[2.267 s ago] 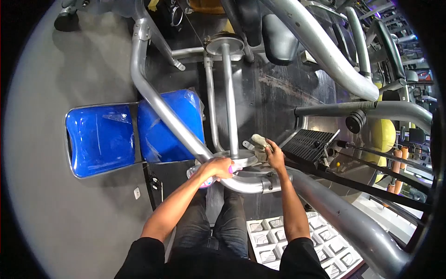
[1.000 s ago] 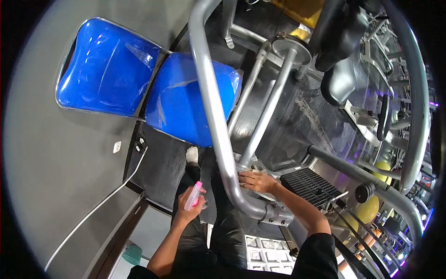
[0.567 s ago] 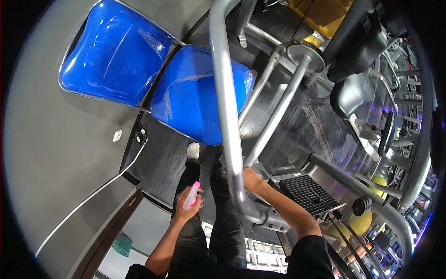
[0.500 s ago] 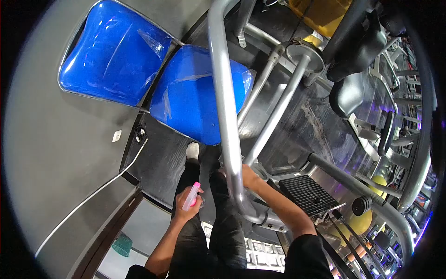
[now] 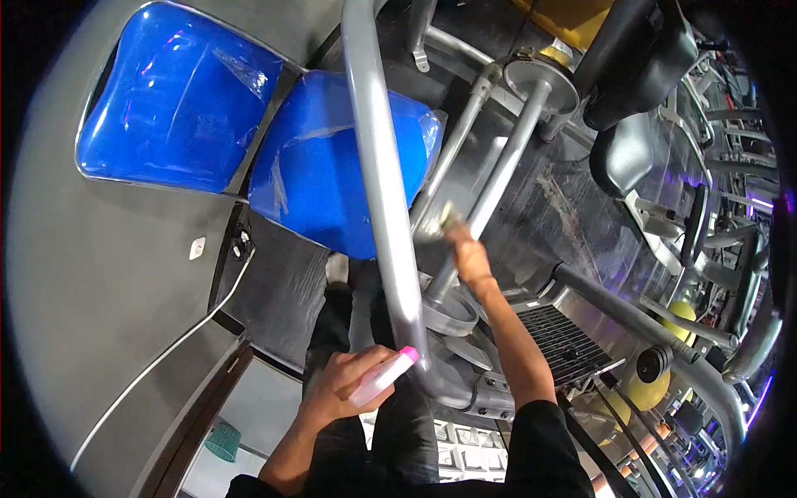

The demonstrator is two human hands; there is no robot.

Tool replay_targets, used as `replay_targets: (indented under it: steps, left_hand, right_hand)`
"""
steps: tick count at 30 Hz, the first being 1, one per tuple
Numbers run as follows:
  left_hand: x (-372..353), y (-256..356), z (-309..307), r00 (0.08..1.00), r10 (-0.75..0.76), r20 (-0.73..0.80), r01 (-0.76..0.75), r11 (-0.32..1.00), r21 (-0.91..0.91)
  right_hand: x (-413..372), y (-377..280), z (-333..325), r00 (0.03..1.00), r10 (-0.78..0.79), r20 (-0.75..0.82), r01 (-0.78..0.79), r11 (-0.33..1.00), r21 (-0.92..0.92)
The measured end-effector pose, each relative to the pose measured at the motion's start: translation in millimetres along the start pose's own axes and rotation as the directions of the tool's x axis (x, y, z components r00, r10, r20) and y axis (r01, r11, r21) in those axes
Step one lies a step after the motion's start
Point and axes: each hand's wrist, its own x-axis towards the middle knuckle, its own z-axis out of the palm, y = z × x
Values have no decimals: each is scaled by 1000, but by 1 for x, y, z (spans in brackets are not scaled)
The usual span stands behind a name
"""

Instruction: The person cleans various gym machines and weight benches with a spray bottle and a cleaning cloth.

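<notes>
My left hand (image 5: 349,383) is wrapped round a pale pink-and-white spray bottle (image 5: 383,380). Its bright pink tip points up and right, overlapping the lower end of the thick silver tube (image 5: 383,166) in this view. Beyond that tube, my right hand (image 5: 471,259) reaches forward to a thinner slanted silver bar (image 5: 506,170). Its fingers are closed on a whitish, yellow-tinged thing (image 5: 449,217), too smeared by motion to make out. Below the right hand, a round grey metal base (image 5: 451,315) surrounds the foot of the bar.
A blue chair (image 5: 324,166) with torn plastic wrap stands at left by the grey wall (image 5: 124,274). A white cable (image 5: 158,353) runs along the wall. Black padded seats (image 5: 623,158) and a ribbed black footplate (image 5: 564,342) belong to gym machines at right.
My right hand has moved forward from behind the thick tube to the upper part of the slanted bar. My left hand has shifted right with the spray bottle, nearer the tube.
</notes>
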Motion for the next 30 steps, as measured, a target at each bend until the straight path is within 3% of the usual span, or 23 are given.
replay_targets:
  steps: [1,2,4,5,6,8,9,10,11,12,13,15,16,18,20,21,22,24,25,26,27,28,30]
  left_hand:
    - [1,0,-2,998,-51,35,52,997,-53]
    - [2,0,-4,998,-50,37,52,997,-49]
    - [1,-2,-6,999,-29,34,31,997,-69]
    - [-1,-4,-4,999,-49,17,51,994,-96]
    - [-2,-3,-5,998,-51,20,53,994,-99]
    - [2,-3,-6,998,-55,38,56,998,-28]
    - [5,-4,-3,999,-48,-4,47,993,-110]
    - [10,-3,-2,999,-46,-3,45,993,-111]
    - [17,1,-3,1000,-14,-1,14,997,-70]
    - [24,5,-4,1000,16,5,-16,999,-28]
    - [35,12,-4,1000,17,8,-17,999,-29]
    - [62,26,-4,996,-92,7,90,962,-259]
    - [74,31,-3,996,-88,15,89,962,-259]
    - [94,40,-2,1000,18,20,-14,988,-154]
    - [116,53,-2,999,54,8,-51,972,-229]
    - [130,57,0,995,94,-15,-94,950,-296]
    - [146,54,7,970,225,-91,-242,930,-275]
    - [175,55,7,971,223,-85,-239,918,-316]
    - [191,50,8,978,205,-33,-205,932,-299]
    - [207,42,9,983,182,18,-170,945,-281]
    - [227,32,7,963,257,87,-238,954,-185]
    - [245,-7,22,938,344,38,-336,932,-138]
    - [275,-28,18,880,456,134,-473,868,152]
  right_hand:
    - [-8,9,30,957,-126,262,202,937,-285]
    - [-17,9,50,835,-156,527,443,760,-476]
    - [-41,-6,46,759,-346,552,573,757,-314]
    - [-46,14,63,674,-558,484,716,655,-242]
    - [-45,28,65,675,-555,486,714,658,-241]
    - [-18,53,58,577,-570,585,794,560,-237]
    - [-4,43,28,718,-429,548,625,745,-234]
    - [11,36,6,719,-427,549,623,746,-236]
    - [24,29,-11,883,-327,338,413,882,-226]
    - [28,24,-20,978,-169,119,186,970,-155]
    - [24,14,-26,979,-165,117,182,971,-156]
    - [0,-6,-25,991,89,101,-103,985,139]
    - [-20,-3,-8,980,-196,40,199,972,-126]
    - [-59,7,32,884,-393,253,413,910,-29]
    - [-68,-23,-6,811,-373,450,433,901,-35]
    - [-70,-20,-4,892,-297,341,371,911,-178]
    - [-70,-14,-1,977,-116,181,102,991,84]
    - [-52,39,12,985,-63,159,26,974,225]
    - [-41,35,-5,996,-85,9,79,959,273]
    - [-31,26,-29,988,-152,-15,152,980,126]
    - [-20,19,-48,995,-36,89,35,999,13]
    - [-11,15,-58,980,93,177,-74,991,-111]
    - [6,12,-56,991,116,-66,-116,993,0]
